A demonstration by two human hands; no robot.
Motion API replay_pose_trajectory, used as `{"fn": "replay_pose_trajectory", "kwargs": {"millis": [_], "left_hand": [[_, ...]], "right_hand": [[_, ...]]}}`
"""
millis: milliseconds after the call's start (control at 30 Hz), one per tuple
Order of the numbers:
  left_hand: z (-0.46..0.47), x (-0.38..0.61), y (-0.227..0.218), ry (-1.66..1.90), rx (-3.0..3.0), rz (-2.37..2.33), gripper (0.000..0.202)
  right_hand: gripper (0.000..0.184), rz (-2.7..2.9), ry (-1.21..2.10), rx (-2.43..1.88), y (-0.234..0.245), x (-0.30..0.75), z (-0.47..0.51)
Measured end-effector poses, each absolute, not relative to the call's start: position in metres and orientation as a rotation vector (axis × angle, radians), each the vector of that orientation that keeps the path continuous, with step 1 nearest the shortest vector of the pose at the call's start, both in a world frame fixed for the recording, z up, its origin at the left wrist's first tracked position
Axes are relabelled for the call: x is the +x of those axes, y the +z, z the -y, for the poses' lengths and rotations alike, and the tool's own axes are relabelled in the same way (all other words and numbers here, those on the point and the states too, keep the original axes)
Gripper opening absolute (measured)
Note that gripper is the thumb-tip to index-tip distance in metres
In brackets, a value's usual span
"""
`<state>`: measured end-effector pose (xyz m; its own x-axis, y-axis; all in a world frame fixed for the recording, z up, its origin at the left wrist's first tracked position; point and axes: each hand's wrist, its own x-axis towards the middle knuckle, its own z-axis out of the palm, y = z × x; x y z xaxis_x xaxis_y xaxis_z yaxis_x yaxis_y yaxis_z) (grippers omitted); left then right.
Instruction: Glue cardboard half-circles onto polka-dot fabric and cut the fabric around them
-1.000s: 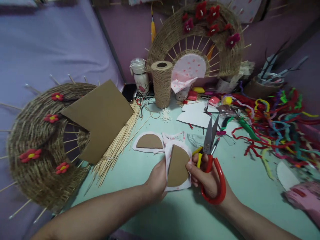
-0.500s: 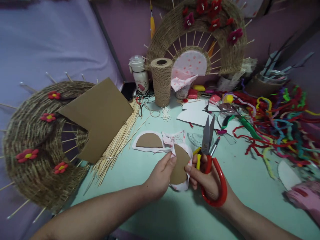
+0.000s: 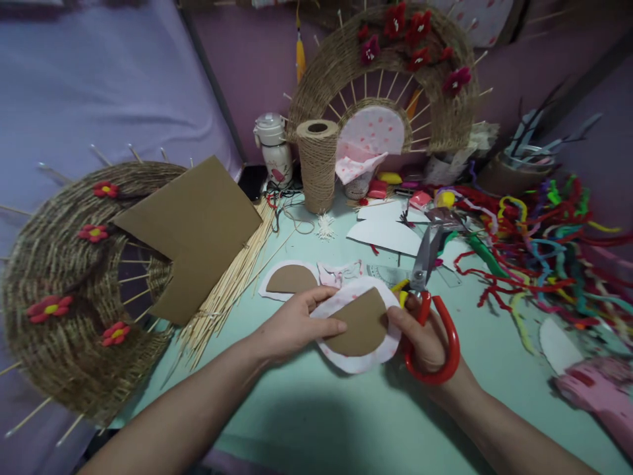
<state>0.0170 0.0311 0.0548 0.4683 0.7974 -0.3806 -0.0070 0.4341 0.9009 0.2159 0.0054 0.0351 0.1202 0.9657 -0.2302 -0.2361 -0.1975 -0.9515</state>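
Note:
My left hand (image 3: 291, 324) pinches the left edge of a brown cardboard semicircle (image 3: 361, 326) backed with white pink-spotted fabric, held just above the pale green table (image 3: 316, 409). My right hand (image 3: 426, 336) grips red-handled scissors (image 3: 429, 310), blades closed and pointing away, and its fingertips also touch the piece's right edge. A second cardboard semicircle on white fabric (image 3: 291, 280) lies flat just beyond my left hand.
A woven jute arch with red flowers (image 3: 64, 284) and a notched cardboard sheet (image 3: 192, 227) sit left, over a bundle of bamboo sticks (image 3: 232, 284). A twine spool (image 3: 317, 165), another arch (image 3: 386, 72), white paper (image 3: 386, 231), pipe cleaners (image 3: 544, 244) and a pink glue gun (image 3: 598, 396) crowd the back and right.
The held semicircle has turned from standing on edge to lying nearly flat, curved side down. The scissors tilted to the right and their blades closed.

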Motion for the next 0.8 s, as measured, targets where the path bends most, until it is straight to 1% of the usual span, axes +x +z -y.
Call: {"fn": "replay_pose_trajectory", "kwargs": {"millis": [67,133,200,300,367,433,500,667,800], "left_hand": [[-0.037,0.007,0.061,0.490,1.161,-0.962,0.054],[-0.042,0.001,0.067,0.447,1.292,-1.009,0.052],[-0.044,-0.001,0.069,0.476,1.345,-1.077,0.048],[-0.045,0.003,0.065,0.662,1.138,-1.081,0.050],[-0.041,0.009,0.060,0.794,0.893,-0.913,0.060],[-0.033,0.019,0.054,0.837,0.725,-0.701,0.069],[-0.022,0.030,0.049,0.830,0.653,-0.611,0.071],[-0.005,0.045,0.045,1.023,0.490,-0.769,0.063],[-0.017,0.034,0.054,1.085,0.435,-0.873,0.063]], "right_hand": [[0.048,0.823,1.321,-1.240,0.037,0.221,-0.009],[0.048,0.847,1.345,-1.257,0.037,0.224,-0.010],[0.046,0.901,1.355,-1.319,0.037,0.226,-0.008],[0.042,0.940,1.297,-1.390,0.037,0.225,-0.003],[0.043,0.893,1.262,-1.351,0.037,0.223,-0.001],[0.047,0.832,1.244,-1.283,0.036,0.220,0.000],[0.048,0.812,1.247,-1.239,0.034,0.216,0.002],[0.041,0.852,1.301,-1.254,0.030,0.207,0.008],[0.044,0.866,1.338,-1.302,0.033,0.209,0.006]]}}
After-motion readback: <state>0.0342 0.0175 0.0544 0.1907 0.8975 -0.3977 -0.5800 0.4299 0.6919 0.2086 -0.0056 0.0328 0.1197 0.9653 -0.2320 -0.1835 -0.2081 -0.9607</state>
